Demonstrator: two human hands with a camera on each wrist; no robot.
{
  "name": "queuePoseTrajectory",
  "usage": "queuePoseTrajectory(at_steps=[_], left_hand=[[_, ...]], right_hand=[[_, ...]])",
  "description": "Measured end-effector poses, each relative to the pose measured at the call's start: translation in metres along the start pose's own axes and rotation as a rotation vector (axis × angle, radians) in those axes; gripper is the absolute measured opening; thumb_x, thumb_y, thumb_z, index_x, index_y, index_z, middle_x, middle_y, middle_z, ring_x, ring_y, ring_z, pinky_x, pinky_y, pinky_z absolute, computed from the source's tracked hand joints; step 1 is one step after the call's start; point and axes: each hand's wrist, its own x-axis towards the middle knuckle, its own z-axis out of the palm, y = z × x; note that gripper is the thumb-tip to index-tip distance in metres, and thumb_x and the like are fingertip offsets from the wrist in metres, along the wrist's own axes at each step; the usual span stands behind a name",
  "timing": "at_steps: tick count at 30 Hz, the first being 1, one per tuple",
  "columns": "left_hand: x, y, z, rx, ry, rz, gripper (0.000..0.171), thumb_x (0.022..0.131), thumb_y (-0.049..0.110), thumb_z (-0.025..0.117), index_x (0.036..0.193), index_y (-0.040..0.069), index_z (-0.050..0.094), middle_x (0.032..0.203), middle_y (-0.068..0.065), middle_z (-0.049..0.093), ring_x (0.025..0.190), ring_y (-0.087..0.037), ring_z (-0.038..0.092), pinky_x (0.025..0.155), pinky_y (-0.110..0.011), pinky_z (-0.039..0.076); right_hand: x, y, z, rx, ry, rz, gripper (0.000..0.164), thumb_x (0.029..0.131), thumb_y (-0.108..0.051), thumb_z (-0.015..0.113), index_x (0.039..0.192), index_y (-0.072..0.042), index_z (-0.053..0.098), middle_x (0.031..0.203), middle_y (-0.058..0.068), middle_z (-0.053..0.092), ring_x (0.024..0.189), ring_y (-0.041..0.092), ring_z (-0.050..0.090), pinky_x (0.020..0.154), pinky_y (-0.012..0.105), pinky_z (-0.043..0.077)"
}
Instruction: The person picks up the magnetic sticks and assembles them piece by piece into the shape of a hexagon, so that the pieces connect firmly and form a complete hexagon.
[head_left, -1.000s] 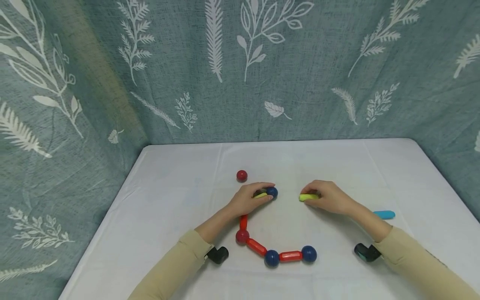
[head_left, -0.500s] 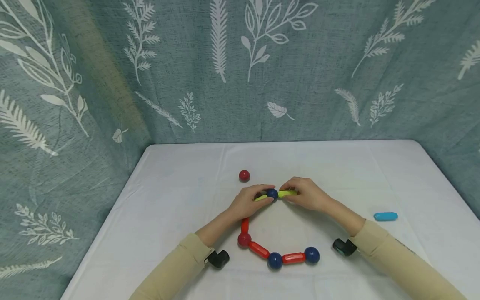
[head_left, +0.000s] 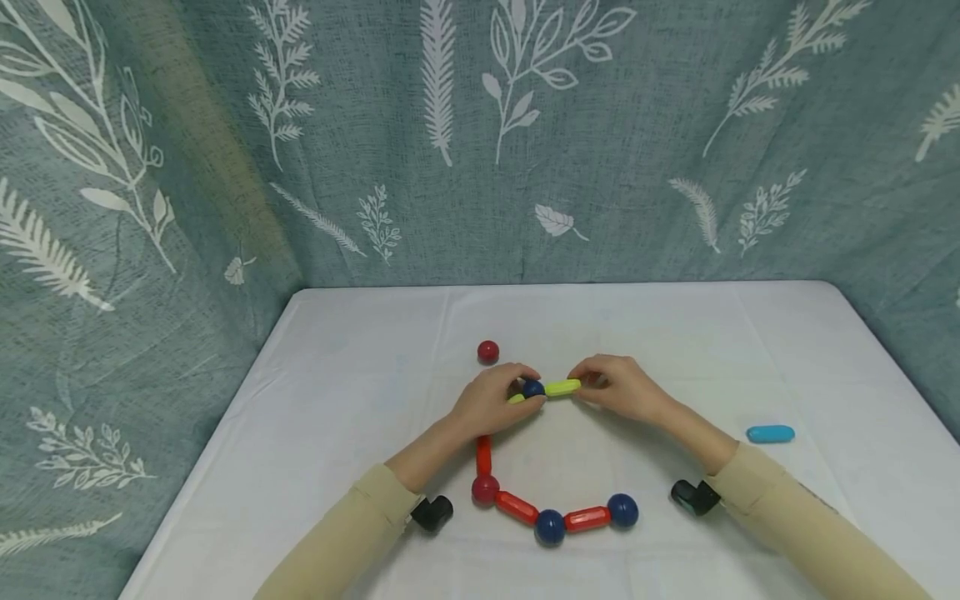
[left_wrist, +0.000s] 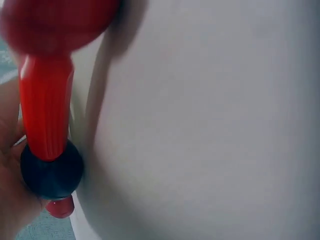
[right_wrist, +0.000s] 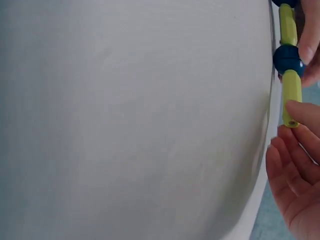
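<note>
My left hand [head_left: 495, 400] holds a blue ball [head_left: 533, 389] between thumb and fingers, with a yellow-green stick [head_left: 516, 399] partly hidden under the palm. From the ball's right side a second yellow-green stick [head_left: 562, 388] extends, touching it. Its outer end is pinched by my right hand [head_left: 622, 387]. In the right wrist view, the right thumb lies on this stick [right_wrist: 291, 97], in line with the blue ball [right_wrist: 288, 60] and the other stick. The left wrist view has a red stick [left_wrist: 46, 107] between a red ball [left_wrist: 57, 25] and a dark blue ball [left_wrist: 52, 170].
From under the left wrist a chain of red sticks [head_left: 516, 506], a red ball [head_left: 485, 490] and blue balls [head_left: 550, 527] curves toward the front. A loose red ball [head_left: 488, 352] lies behind the left hand. Off to the right is a blue stick [head_left: 770, 434].
My right hand came leftward, bringing its yellow-green stick against the blue ball. Since then its grip has shifted to the stick's outer end, and ball and stick have moved slightly left.
</note>
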Motion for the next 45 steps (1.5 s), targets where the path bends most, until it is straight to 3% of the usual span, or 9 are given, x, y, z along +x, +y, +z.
queuePoseTrajectory(at_steps=[7, 17, 22, 28, 35, 42, 45], left_hand=[[0.005, -0.005, -0.001, -0.057, -0.029, 0.04, 0.028, 0.092, 0.025, 0.068, 0.114, 0.009, 0.07, 0.111, -0.004, 0.068, 0.097, -0.015, 0.06, 0.086, -0.031, 0.048], [-0.001, -0.006, 0.0, -0.093, 0.069, 0.01, 0.024, 0.092, 0.022, 0.07, 0.11, 0.007, 0.072, 0.107, -0.005, 0.07, 0.097, -0.017, 0.062, 0.086, -0.033, 0.049], [-0.006, -0.005, -0.001, -0.061, 0.102, -0.021, 0.021, 0.091, 0.022, 0.07, 0.107, 0.009, 0.074, 0.1, -0.003, 0.07, 0.089, -0.015, 0.06, 0.08, -0.031, 0.049], [-0.01, -0.005, -0.003, -0.033, 0.124, -0.016, 0.022, 0.091, 0.023, 0.071, 0.107, 0.009, 0.074, 0.101, -0.003, 0.07, 0.092, -0.017, 0.061, 0.081, -0.033, 0.049], [-0.009, -0.007, 0.0, -0.025, 0.123, -0.007, 0.022, 0.091, 0.024, 0.07, 0.107, 0.01, 0.073, 0.101, -0.002, 0.07, 0.093, -0.017, 0.062, 0.082, -0.033, 0.049], [-0.011, -0.007, 0.001, -0.025, 0.131, 0.003, 0.02, 0.091, 0.023, 0.07, 0.105, 0.008, 0.072, 0.105, -0.005, 0.069, 0.1, -0.02, 0.063, 0.086, -0.038, 0.05], [-0.012, -0.007, 0.0, -0.022, 0.133, -0.003, 0.021, 0.091, 0.023, 0.07, 0.106, 0.009, 0.071, 0.106, -0.005, 0.069, 0.1, -0.021, 0.062, 0.086, -0.04, 0.05]], right_hand=[[0.01, -0.005, 0.01, 0.017, 0.027, -0.022, 0.016, 0.087, -0.008, 0.073, 0.102, -0.004, 0.071, 0.091, 0.001, 0.068, 0.081, 0.013, 0.06, 0.072, 0.03, 0.053], [0.017, -0.012, 0.017, 0.004, 0.04, 0.017, 0.016, 0.087, -0.01, 0.074, 0.101, -0.004, 0.071, 0.089, 0.002, 0.067, 0.08, 0.013, 0.06, 0.072, 0.03, 0.053], [0.024, -0.015, 0.015, 0.02, -0.039, 0.025, 0.016, 0.087, -0.013, 0.074, 0.101, -0.005, 0.071, 0.089, 0.001, 0.067, 0.079, 0.013, 0.061, 0.071, 0.029, 0.053], [0.048, -0.011, 0.008, 0.05, -0.11, 0.013, 0.018, 0.093, -0.015, 0.067, 0.107, -0.006, 0.07, 0.099, 0.003, 0.069, 0.089, 0.016, 0.063, 0.077, 0.032, 0.053], [0.087, -0.02, 0.014, 0.067, -0.122, -0.135, 0.029, 0.095, -0.005, 0.06, 0.123, 0.0, 0.061, 0.121, 0.017, 0.06, 0.103, 0.029, 0.06, 0.083, 0.037, 0.053], [0.113, -0.036, 0.024, -0.018, -0.286, -0.208, 0.034, 0.097, -0.002, 0.057, 0.131, -0.004, 0.059, 0.133, 0.016, 0.052, 0.121, 0.03, 0.051, 0.097, 0.041, 0.045], [0.118, -0.039, 0.026, -0.077, -0.326, -0.217, 0.033, 0.096, -0.002, 0.057, 0.129, -0.005, 0.061, 0.131, 0.016, 0.052, 0.12, 0.028, 0.051, 0.101, 0.041, 0.041]])
